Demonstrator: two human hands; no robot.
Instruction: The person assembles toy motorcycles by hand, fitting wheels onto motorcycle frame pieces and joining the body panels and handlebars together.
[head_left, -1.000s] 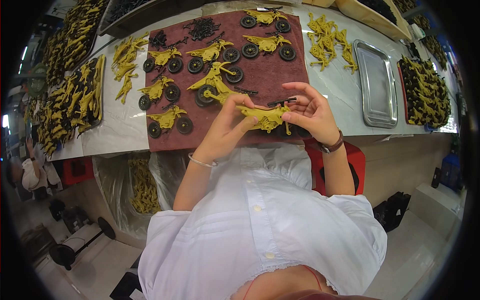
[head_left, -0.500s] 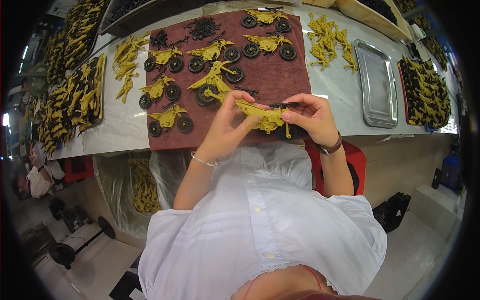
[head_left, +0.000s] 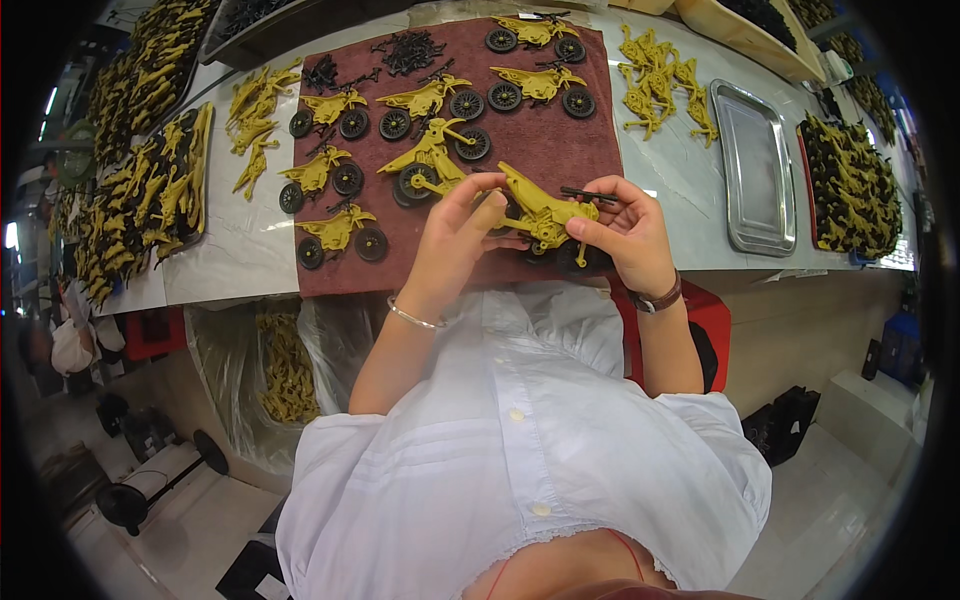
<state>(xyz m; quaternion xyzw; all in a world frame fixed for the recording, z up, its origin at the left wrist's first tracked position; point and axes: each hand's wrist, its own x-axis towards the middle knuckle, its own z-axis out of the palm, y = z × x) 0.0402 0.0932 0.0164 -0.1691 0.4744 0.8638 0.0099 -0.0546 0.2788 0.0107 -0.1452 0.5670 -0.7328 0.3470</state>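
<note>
A yellow plastic toy motorcycle body [head_left: 545, 218] is held low over the near edge of the maroon cloth, its tail pointing up and left. My right hand [head_left: 632, 228] is closed on its right end, thumb on top. A black handlebar piece [head_left: 588, 194] sticks out beside those right fingers. My left hand [head_left: 462, 228] is at the body's left side, fingers curled, the index fingertip by the tail; its lower fingers are partly hidden behind the body. Just beyond the left hand lies another yellow body [head_left: 432, 150] among black wheels.
On the maroon cloth [head_left: 570, 140] stand several yellow toy motorcycles with black wheels and a pile of black parts [head_left: 408, 52]. Loose yellow parts [head_left: 660, 80] lie at both sides. A metal tray [head_left: 752, 165] is at the right, with filled trays [head_left: 850, 190] further out.
The motorcycle body has turned, its tail swinging from the left to upward. My left thumb has come off its near side; my right hand still holds the other end.
</note>
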